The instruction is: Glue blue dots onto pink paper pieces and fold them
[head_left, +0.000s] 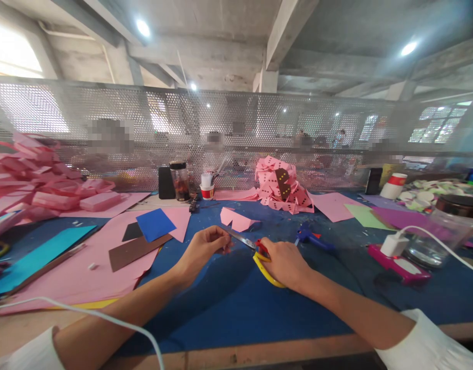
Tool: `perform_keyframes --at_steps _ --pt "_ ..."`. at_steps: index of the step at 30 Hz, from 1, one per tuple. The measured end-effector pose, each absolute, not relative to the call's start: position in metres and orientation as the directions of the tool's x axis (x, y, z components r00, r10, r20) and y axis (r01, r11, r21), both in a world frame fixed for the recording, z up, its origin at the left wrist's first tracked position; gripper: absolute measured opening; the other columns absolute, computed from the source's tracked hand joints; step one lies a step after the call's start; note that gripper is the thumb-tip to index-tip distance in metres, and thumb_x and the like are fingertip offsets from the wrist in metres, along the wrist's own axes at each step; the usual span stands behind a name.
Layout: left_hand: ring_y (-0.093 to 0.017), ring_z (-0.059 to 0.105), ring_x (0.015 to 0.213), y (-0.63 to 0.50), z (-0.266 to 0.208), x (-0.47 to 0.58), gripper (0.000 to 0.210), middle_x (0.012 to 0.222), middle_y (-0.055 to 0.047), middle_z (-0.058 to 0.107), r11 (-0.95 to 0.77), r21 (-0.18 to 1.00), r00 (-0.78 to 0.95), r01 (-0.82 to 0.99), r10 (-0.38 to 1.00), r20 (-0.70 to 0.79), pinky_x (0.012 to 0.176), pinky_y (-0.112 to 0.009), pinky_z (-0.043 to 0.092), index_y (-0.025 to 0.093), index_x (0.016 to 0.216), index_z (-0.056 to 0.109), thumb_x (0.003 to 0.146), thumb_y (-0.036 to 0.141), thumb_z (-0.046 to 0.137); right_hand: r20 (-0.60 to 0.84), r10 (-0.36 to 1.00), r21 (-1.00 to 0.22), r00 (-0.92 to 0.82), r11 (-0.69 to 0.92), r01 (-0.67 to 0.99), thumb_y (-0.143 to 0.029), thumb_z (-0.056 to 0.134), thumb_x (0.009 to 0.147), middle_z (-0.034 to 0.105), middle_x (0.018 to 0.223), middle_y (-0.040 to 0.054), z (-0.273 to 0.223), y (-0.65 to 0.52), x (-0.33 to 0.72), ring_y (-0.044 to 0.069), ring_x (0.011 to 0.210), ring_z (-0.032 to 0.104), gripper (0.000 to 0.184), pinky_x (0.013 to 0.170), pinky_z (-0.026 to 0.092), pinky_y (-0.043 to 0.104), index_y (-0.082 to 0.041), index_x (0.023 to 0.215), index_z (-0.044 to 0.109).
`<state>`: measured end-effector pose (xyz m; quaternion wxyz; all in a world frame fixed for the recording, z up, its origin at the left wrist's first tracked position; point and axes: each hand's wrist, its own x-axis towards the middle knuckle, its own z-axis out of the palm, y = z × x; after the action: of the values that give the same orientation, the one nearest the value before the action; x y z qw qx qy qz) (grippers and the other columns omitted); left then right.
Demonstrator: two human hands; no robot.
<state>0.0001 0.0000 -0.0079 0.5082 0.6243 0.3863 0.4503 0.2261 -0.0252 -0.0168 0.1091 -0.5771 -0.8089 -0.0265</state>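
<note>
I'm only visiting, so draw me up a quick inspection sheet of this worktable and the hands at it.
Surface: blue mat, small scraps scattered on it.
Things in use: scissors, blades pointing toward the left hand; folded pink paper just beyond.
Clutter: pink paper heap at left; dotted pink pile at back.
Hands: right holds the scissors; left has fingertips drawn together, contents unclear.
Cables: white cable lower left; another at white plug.
Surroundings: perforated screen behind.

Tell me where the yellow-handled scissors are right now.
In the head view, the yellow-handled scissors are near the centre, slightly right, held in the right hand above the blue tabletop and pointing toward the left hand.
</note>
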Motion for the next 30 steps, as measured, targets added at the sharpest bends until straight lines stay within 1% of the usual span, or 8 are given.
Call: perform_keyframes --at_steps 4,7,16,30 --pt "-0.013 0.059 0.068 0.0006 -0.0075 0.0005 0.015 0.077 -0.003 0.067 -0.184 0.983 0.299 0.006 0.938 0.174 0.068 -0.027 0.045 0.015 0.081 0.060 0.083 0.030 0.061 0.271 0.901 -0.098 -0.339 0.376 0.922 -0.044 0.045 0.089 0.069 0.097 0.0051 -0.0191 -0.0244 0.2275 0.023 0.080 0.067 0.027 0.064 0.037 0.028 -0.021 0.100 0.052" --pt "-0.013 0.059 0.068 0.0004 -0.0076 0.0005 0.011 0.078 -0.003 0.067 -0.189 0.982 0.298 -0.007 0.937 0.182 0.068 -0.026 0.045 0.015 0.082 0.061 0.082 0.026 0.061 0.281 0.898 -0.096 -0.339 0.378 0.921 -0.043 0.047 0.088 0.066 0.103 0.0058 -0.0198 -0.0242 0.2281 0.022 0.080 0.066 0.027 0.064 0.037 0.028 -0.021 0.104 0.051" --pt "-0.012 0.059 0.068 -0.0013 -0.0053 0.0016 0.010 0.077 -0.002 0.067 -0.182 0.983 0.292 -0.016 0.940 0.179 0.068 -0.025 0.045 0.016 0.084 0.062 0.081 0.025 0.061 0.235 0.913 -0.074 -0.335 0.360 0.930 -0.044 0.045 0.089 0.063 0.104 0.0073 -0.0185 -0.0250 0.2268 0.022 0.083 0.065 0.030 0.067 0.039 0.029 -0.020 0.107 0.050" --pt "-0.012 0.059 0.067 0.0015 -0.0101 0.0012 0.010 0.076 -0.001 0.067 -0.180 0.983 0.284 -0.044 0.941 0.185 0.068 -0.026 0.044 0.017 0.087 0.061 0.080 0.024 0.061 0.250 0.892 -0.095 -0.376 0.409 0.908 -0.040 0.048 0.088 0.060 0.104 0.0055 -0.0166 -0.0258 0.2276 0.020 0.082 0.063 0.026 0.069 0.039 0.028 -0.020 0.105 0.050"
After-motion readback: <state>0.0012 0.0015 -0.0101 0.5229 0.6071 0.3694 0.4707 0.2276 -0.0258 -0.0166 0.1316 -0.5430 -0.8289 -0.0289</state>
